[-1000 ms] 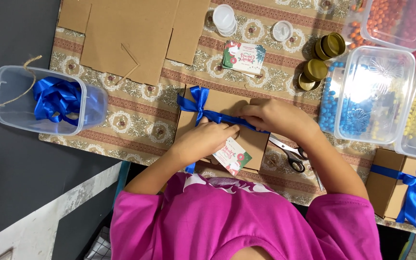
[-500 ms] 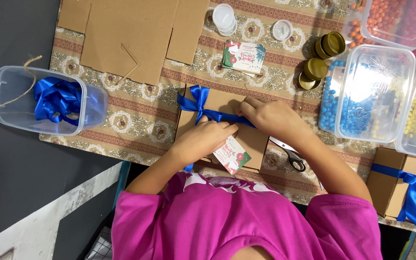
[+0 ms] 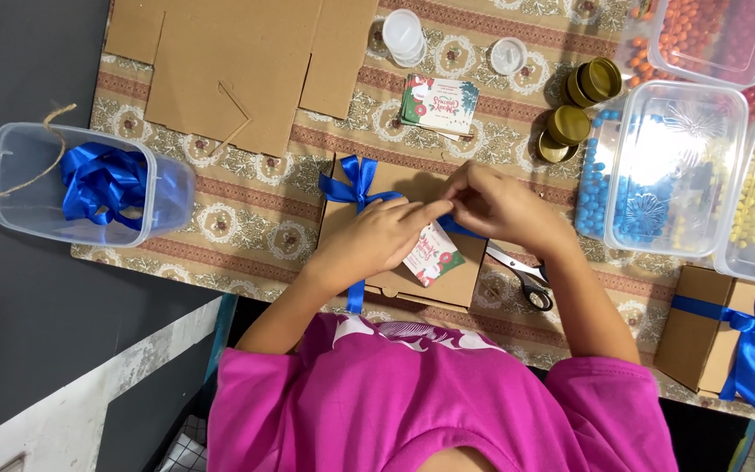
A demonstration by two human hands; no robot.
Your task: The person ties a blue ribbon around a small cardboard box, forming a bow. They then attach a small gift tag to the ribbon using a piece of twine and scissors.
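Box: a flat brown cardboard box (image 3: 395, 262) lies on the worktop (image 3: 246, 201), right in front of the person in the pink top.
Ribbon: a shiny blue ribbon (image 3: 356, 188) goes around the box, and its loops sit at the box's far left corner.
Card: a small card (image 3: 431, 254) with red and green pictures rests on the lid, just under the hands.
Left hand: the left hand (image 3: 376, 238) lies on the lid with the fingers stretched toward the other hand; the fingertips touch the ribbon.
Right hand: the right hand (image 3: 493, 203) is curled, and its fingertips pinch the ribbon where the two hands meet.
How to do it well: it looks best to keep the ribbon flat and tight, press the box down with the left hand so it does not slide, and keep the card from slipping away.
How the box looks: closed, plain and brown, with a neat lid and the blue band across it.
Scissors: a pair of scissors (image 3: 524, 276) lies just beside the box, under the right arm.
Tub: a clear tub (image 3: 10, 188) with more blue ribbon sits well to the left.
Candy boxes: clear boxes of blue, yellow and red round sweets (image 3: 600, 197) stand to the right.
Done box: another brown box with a blue bow (image 3: 749, 336) sits at the right edge.
Cardboard: flat sheets of cardboard (image 3: 238, 61) lie at the far side.
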